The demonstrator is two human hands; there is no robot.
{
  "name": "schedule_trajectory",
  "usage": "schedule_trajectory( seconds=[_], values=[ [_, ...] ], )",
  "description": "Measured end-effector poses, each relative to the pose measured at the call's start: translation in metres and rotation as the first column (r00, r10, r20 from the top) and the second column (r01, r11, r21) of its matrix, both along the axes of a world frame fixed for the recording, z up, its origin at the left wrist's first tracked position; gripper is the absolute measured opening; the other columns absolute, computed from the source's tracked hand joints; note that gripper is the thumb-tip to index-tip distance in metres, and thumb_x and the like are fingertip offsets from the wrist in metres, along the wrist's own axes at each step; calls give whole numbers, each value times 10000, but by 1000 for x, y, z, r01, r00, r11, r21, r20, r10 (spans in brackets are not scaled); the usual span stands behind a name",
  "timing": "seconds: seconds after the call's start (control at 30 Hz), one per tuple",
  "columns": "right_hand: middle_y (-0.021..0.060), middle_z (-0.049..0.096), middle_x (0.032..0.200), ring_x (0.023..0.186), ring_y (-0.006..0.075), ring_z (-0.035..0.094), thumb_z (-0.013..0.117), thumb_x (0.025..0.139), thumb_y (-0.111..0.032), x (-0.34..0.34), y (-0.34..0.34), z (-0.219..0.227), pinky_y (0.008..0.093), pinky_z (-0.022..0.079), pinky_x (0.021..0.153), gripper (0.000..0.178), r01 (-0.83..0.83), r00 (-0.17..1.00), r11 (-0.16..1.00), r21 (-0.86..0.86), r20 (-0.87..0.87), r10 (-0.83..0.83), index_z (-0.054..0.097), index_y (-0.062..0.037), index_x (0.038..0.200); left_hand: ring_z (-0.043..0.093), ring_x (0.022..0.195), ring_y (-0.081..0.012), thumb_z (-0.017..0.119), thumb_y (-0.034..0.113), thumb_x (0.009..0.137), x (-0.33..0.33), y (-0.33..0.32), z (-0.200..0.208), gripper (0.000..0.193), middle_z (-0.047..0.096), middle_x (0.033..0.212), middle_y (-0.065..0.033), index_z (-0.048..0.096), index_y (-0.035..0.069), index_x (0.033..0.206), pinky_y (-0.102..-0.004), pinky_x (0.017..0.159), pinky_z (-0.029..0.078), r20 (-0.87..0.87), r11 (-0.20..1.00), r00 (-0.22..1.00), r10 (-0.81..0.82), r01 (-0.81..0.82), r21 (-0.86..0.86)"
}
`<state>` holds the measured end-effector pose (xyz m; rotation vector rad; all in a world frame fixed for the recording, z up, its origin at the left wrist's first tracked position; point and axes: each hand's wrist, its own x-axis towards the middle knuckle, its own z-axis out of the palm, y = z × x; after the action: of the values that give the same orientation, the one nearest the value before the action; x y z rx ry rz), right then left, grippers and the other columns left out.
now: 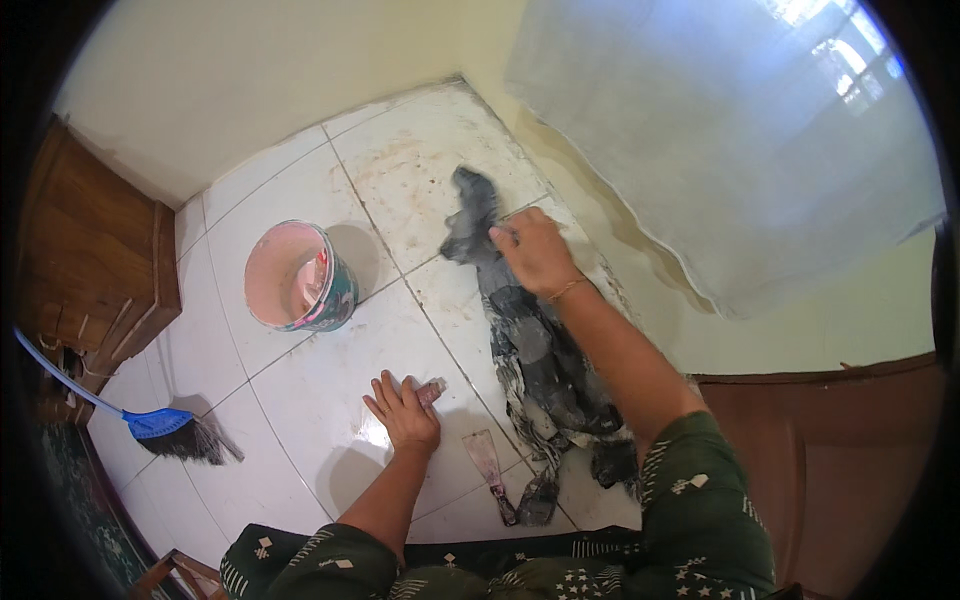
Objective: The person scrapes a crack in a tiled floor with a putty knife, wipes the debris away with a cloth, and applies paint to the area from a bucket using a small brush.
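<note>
Your right hand presses down on the dark grey rag, its fingers curled over the cloth's upper part, so the grip is closed onto the rag against the floor. The rag lies stretched out on the white tiled floor, running from a bunched end near the wall corner back toward your knees, where it spreads into a crumpled, stained heap. It lies along the foot of the cream wall, just beside the dirty strip where tile meets wall.

To the left of the rag, your left hand rests flat on the floor, fingers spread, grip holding nothing; its fingertips lie touching or just beside a small pinkish object, too small to name. Between that hand and the rag's lower end lies a putty scraper, with a pale smeared blade and a dark handle pointing toward you, its handle touching or nearly touching the rag's edge.

Farther left of the rag, well apart from it, stands a small bucket, coated pink inside, upright on the tiles. Beyond that, at the far left, a broom with a blue head and dark bristles lies by a wooden cabinet. The tiles near the rag's upper end show brownish smears.
</note>
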<state>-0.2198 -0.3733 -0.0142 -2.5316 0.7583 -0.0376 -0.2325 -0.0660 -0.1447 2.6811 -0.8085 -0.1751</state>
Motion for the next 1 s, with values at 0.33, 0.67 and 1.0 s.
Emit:
schedule_trajectory(
  seconds=[0.33,0.67,1.0],
  values=[
    [134,193,1454,1334,357,153,391,895,-387,41,16,-145,478,101,1088,555,-108,990,924,-368,-122,67,287,-142,1381,117,1303,-448,569,146,736,0,4,-18,494,224,1371,-272,423,33,1195,-588,1045,-4,39,997,997,-60,58,59],
    [148,237,1430,1314,341,209,404,895,-389,-14,-69,-122,473,136,1079,554,160,956,935,-316,-188,-227,318,-89,1353,147,1285,-469,523,138,746,-1,-2,-7,459,244,1354,-290,422,23,1179,-595,1039,31,27,998,997,-67,67,-2],
    [310,188,1383,1292,475,137,584,748,-364,-317,43,-107,554,82,1053,764,131,915,970,-205,-352,-198,277,11,1339,152,1277,-485,524,112,735,-1,-4,-1,462,247,1344,-304,408,23,1173,-605,1038,38,-1,999,999,-34,34,0]
  ],
)
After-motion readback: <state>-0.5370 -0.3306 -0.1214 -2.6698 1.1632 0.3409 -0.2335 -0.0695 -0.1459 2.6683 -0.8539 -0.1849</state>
